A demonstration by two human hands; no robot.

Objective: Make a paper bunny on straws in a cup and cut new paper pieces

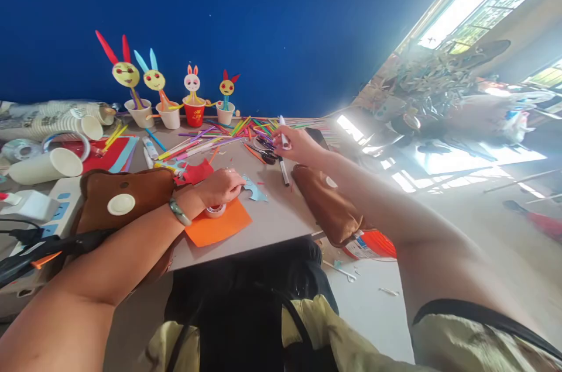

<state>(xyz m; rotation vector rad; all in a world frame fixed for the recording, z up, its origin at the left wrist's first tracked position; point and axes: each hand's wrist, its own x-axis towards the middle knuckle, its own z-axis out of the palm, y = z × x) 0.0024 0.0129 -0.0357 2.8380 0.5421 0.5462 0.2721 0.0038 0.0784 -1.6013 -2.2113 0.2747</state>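
My right hand [301,145] is closed round a white marker [283,137], above the table's far right part. Just left of it lie black-handled scissors [267,155]. A second marker [284,173], with a dark end, lies just below that hand. My left hand [222,186] has its fingers curled in; anything inside them is hidden. Beneath it, a roll of tape [215,211] sits on a sheet of orange paper [223,228]. A cut scrap of light blue paper [255,189] lies beside its fingertips, and red paper [197,173] lies behind it.
Several paper cups with rabbit-faced figures, one a red cup [194,113], stand by the blue wall [281,21]. Coloured sticks [246,126] are strewn before them. Brown pouches [132,193] flank the workspace. A power strip [61,205] and stacked cups [65,126] are at left.
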